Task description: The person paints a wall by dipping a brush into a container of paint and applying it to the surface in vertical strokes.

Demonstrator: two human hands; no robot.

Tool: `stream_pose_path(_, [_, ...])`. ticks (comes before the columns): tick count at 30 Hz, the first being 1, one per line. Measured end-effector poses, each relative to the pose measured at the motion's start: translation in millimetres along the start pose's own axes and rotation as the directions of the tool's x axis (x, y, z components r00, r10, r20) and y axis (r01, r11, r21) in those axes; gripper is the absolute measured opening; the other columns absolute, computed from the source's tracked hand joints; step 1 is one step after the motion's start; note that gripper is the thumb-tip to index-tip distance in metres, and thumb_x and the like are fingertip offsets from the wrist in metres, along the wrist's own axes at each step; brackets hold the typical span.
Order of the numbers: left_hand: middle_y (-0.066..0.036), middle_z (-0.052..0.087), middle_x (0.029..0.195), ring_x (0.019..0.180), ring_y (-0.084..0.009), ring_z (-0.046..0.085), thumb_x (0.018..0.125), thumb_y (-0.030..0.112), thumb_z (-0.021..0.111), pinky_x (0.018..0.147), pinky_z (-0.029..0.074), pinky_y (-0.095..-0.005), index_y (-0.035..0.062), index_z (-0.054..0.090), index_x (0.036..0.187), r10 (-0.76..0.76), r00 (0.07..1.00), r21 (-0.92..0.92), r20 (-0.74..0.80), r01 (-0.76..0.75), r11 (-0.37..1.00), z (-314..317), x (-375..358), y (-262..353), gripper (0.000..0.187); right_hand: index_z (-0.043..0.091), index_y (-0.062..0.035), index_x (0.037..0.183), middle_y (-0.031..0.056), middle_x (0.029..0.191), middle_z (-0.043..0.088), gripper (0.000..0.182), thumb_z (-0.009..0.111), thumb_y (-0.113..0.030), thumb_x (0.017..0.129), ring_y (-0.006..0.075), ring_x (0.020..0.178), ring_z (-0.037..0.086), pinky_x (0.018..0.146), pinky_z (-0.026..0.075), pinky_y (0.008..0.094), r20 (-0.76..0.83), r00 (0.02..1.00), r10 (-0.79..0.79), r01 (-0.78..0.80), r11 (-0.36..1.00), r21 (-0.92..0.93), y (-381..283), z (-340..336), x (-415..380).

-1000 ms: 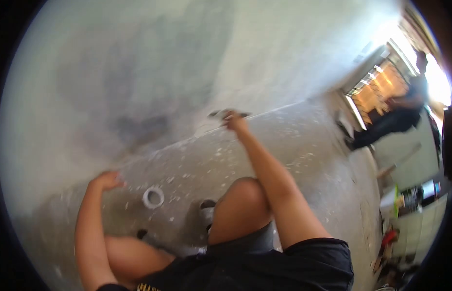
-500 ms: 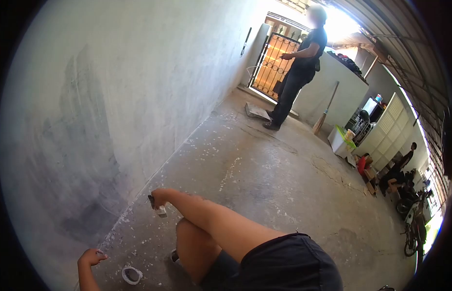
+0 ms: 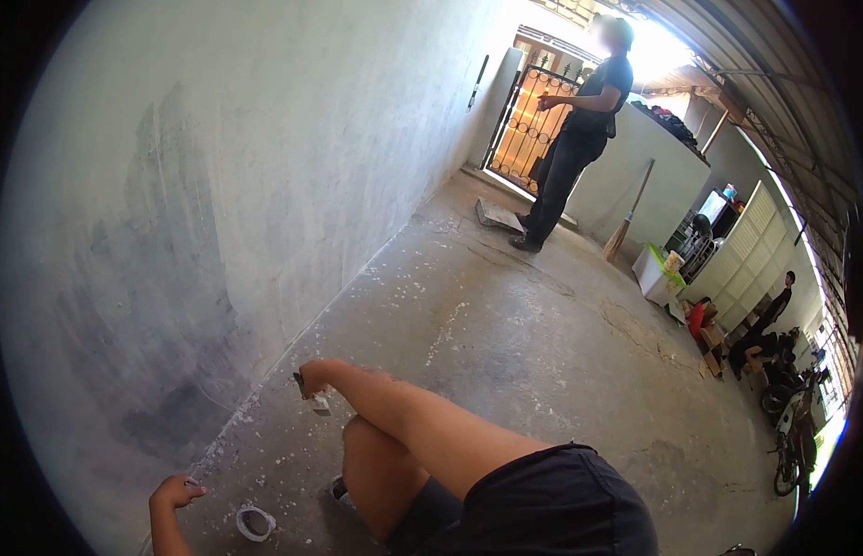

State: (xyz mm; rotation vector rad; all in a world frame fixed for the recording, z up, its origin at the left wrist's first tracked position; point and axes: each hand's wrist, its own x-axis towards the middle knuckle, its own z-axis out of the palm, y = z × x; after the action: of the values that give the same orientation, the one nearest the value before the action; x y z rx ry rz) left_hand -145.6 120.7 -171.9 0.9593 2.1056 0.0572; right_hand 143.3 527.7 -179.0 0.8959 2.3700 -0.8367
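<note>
My right hand point(image 3: 317, 376) is closed around a scraper point(image 3: 320, 405) with a dark handle and a pale, flat end pointing down. It hangs above the floor, a little out from the wall's foot. My left hand point(image 3: 177, 491) is low at the wall, fingers curled together; what they hold, if anything, is too small to make out. Right of that hand, a small round tub point(image 3: 255, 524) with a white rim stands on the floor. Beside my hands rises the pale wall point(image 3: 292, 185), with darker grey patches point(image 3: 177, 343) on its lower part.
White flecks dot the concrete floor point(image 3: 506, 371). Ahead, a person point(image 3: 580, 130) stands near a metal gate point(image 3: 533, 120) and a flat slab point(image 3: 498, 215). A broom point(image 3: 629, 215) leans on a low wall. Farther right are a bin point(image 3: 656, 273), another person point(image 3: 770, 315) and a motorbike point(image 3: 798, 422).
The view has shifted slightly, moving the scene a little right in the picture. The scraper in my right hand has turned slightly. My left hand stays in nearly the same place.
</note>
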Motion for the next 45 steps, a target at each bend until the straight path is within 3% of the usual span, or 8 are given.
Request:
stream_pose_path(5, [-0.018, 0.068, 0.099, 0.075, -0.0211, 0.069, 0.074, 0.046, 0.077, 0.074, 0.053, -0.0335, 0.0019, 0.065, 0.112, 0.009, 0.999, -0.055, 0.041, -0.006, 0.998, 9, 20, -33, 0.06, 0.071, -0.0033, 0.094, 0.0129, 0.093, 0.07, 0.038, 0.079, -0.03, 0.069, 0.0269, 0.077, 0.069, 0.064, 0.056, 0.0391, -0.024, 0.999, -0.027, 0.027, 1.0, -0.007, -12, -2, -9])
stream_pose_path(12, [-0.016, 0.07, 0.093, 0.074, -0.0205, 0.07, 0.075, 0.042, 0.078, 0.073, 0.053, -0.0327, 0.0006, 0.064, 0.111, 0.003, 0.999, -0.067, 0.042, 0.0, 0.998, 7, 8, -23, 0.057, 0.072, -0.0081, 0.095, 0.0101, 0.094, 0.071, 0.038, 0.079, -0.032, 0.066, 0.0265, 0.08, 0.069, 0.067, 0.055, 0.0412, -0.023, 1.0, 0.018, -0.021, 0.99, -0.137, -35, -8, -33])
stream_pose_path(21, [-0.014, 0.071, 0.089, 0.073, -0.0191, 0.069, 0.076, 0.04, 0.077, 0.073, 0.052, -0.032, -0.0009, 0.064, 0.112, 0.012, 0.999, -0.114, 0.044, -0.007, 0.993, 7, 3, -34, 0.056, 0.071, -0.0099, 0.1, 0.0082, 0.098, 0.071, 0.044, 0.079, -0.035, 0.064, 0.0272, 0.091, 0.067, 0.076, 0.053, 0.0429, -0.058, 0.998, 0.019, -0.026, 0.99, -0.138, -43, -16, -59])
stream_pose_path(28, [-0.014, 0.07, 0.091, 0.074, -0.0196, 0.069, 0.076, 0.042, 0.077, 0.074, 0.052, -0.0325, -0.0008, 0.064, 0.112, -0.026, 0.999, -0.084, 0.018, 0.027, 0.996, 5, -9, -28, 0.058, 0.073, -0.0108, 0.096, 0.0072, 0.097, 0.071, 0.041, 0.079, -0.035, 0.064, 0.027, 0.091, 0.068, 0.075, 0.053, 0.0425, -0.05, 0.999, 0.015, -0.024, 0.986, -0.166, -43, -15, -56])
stream_pose_path(34, [-0.015, 0.07, 0.092, 0.074, -0.0192, 0.069, 0.075, 0.042, 0.077, 0.073, 0.052, -0.0327, -0.0005, 0.064, 0.112, 0.034, 0.999, -0.164, 0.036, -0.027, 0.986, 13, 16, -55, 0.058, 0.072, -0.0109, 0.099, 0.0077, 0.098, 0.071, 0.042, 0.078, -0.036, 0.066, 0.0273, 0.092, 0.067, 0.076, 0.053, 0.0423, -0.014, 1.0, 0.02, -0.022, 0.986, -0.166, -46, -15, -59])
stream_pose_path(36, [-0.015, 0.07, 0.092, 0.074, -0.0185, 0.069, 0.075, 0.042, 0.078, 0.072, 0.052, -0.0324, -0.0002, 0.064, 0.112, 0.021, 0.999, -0.145, 0.031, -0.016, 0.989, 12, 13, -52, 0.058, 0.071, -0.0046, 0.098, 0.0128, 0.093, 0.07, 0.039, 0.073, -0.033, 0.072, 0.027, 0.074, 0.069, 0.061, 0.055, 0.0397, -0.053, 0.995, -0.085, 0.072, 0.976, -0.206, -43, -16, -62])
stream_pose_path(45, [-0.015, 0.069, 0.092, 0.072, -0.0191, 0.068, 0.075, 0.042, 0.078, 0.072, 0.052, -0.0329, 0.0, 0.064, 0.112, 0.009, 1.0, -0.123, 0.024, -0.006, 0.992, 9, 7, -44, 0.058, 0.071, -0.005, 0.098, 0.0137, 0.093, 0.07, 0.037, 0.073, -0.033, 0.072, 0.0286, 0.076, 0.069, 0.062, 0.055, 0.0408, 0.02, 0.999, -0.043, 0.045, 0.985, -0.167, -38, -14, -45])
